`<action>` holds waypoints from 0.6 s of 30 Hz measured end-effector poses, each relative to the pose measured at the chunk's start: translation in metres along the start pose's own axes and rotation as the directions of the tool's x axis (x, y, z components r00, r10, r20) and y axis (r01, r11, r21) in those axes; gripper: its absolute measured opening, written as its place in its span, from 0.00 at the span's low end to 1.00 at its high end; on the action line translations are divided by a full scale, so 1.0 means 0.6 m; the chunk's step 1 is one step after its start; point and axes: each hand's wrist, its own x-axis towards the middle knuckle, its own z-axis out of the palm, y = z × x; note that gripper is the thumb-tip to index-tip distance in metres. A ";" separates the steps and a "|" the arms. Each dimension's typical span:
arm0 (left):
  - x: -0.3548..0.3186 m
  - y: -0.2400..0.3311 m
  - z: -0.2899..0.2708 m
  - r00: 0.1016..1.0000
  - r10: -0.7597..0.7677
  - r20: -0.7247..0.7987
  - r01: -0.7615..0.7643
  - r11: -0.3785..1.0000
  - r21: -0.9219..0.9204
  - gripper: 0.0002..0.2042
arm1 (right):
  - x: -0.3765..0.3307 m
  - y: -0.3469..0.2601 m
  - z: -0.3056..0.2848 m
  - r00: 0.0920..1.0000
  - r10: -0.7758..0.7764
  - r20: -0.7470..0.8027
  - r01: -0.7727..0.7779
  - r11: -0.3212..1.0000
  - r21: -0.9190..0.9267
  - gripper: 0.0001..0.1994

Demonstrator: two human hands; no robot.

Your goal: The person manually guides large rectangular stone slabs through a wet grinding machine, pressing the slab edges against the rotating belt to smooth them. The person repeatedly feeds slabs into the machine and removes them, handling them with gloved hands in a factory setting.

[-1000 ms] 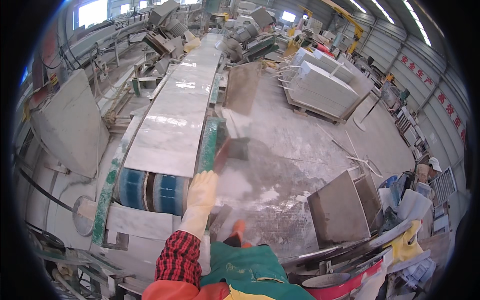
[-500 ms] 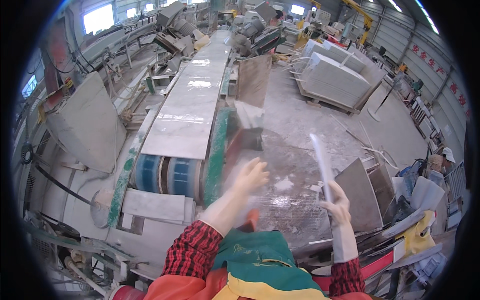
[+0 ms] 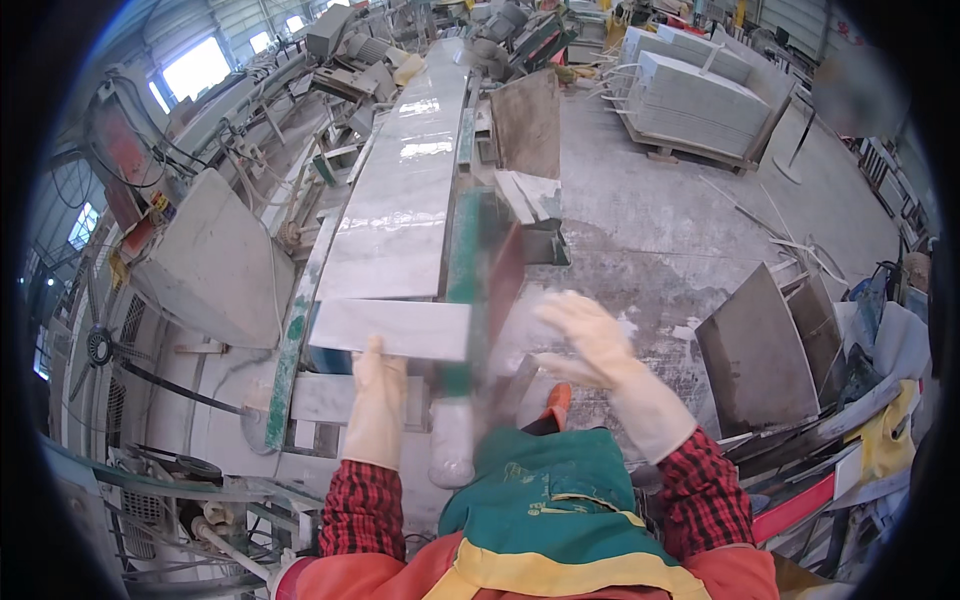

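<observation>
My gloved left hand (image 3: pixel 376 405) grips the near edge of a pale stone strip (image 3: pixel 395 328), thumb on top; the fingers beneath are hidden. This strip lies level across the near end of the conveyor, in front of a long wet stone slab (image 3: pixel 390 230). It covers much of the blue roller below. To the right of the conveyor's green side rail (image 3: pixel 465 240), my gloved right hand (image 3: pixel 590 345) is empty, its fingers stretched out and somewhat blurred. A brownish-red plate stands blurred between that hand and the rail.
Stone offcuts (image 3: pixel 330 398) lie below the conveyor's near end. At the right lean dark slabs (image 3: pixel 757 350). A bundle of pale slabs (image 3: pixel 700 100) stands on a pallet at the far right. Left of the conveyor stands a big tilted slab (image 3: pixel 210 265).
The stone strip has passed from my right hand, where it stood upright, to my left hand and now lies across the conveyor's end. My right hand has moved left, emptied.
</observation>
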 end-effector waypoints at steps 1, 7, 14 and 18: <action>0.025 0.006 -0.014 0.999 0.030 -0.037 -0.029 0.999 0.031 0.21 | -0.038 0.030 -0.009 0.995 0.096 0.011 -0.096 0.995 0.002 0.31; 0.148 0.022 -0.092 0.978 0.074 -0.198 -0.061 0.996 0.069 0.16 | -0.359 0.189 -0.084 0.787 0.609 -0.103 -0.614 0.789 -0.023 0.26; 0.193 0.000 -0.091 0.968 0.094 -0.234 -0.068 0.991 0.117 0.11 | -0.722 0.169 -0.226 0.219 0.877 -0.427 -0.971 0.237 -0.012 0.23; 0.244 0.003 -0.096 0.957 -0.029 -0.290 0.056 0.995 0.085 0.22 | -0.830 0.118 -0.271 0.046 0.849 -0.527 -0.995 -0.007 -0.097 0.24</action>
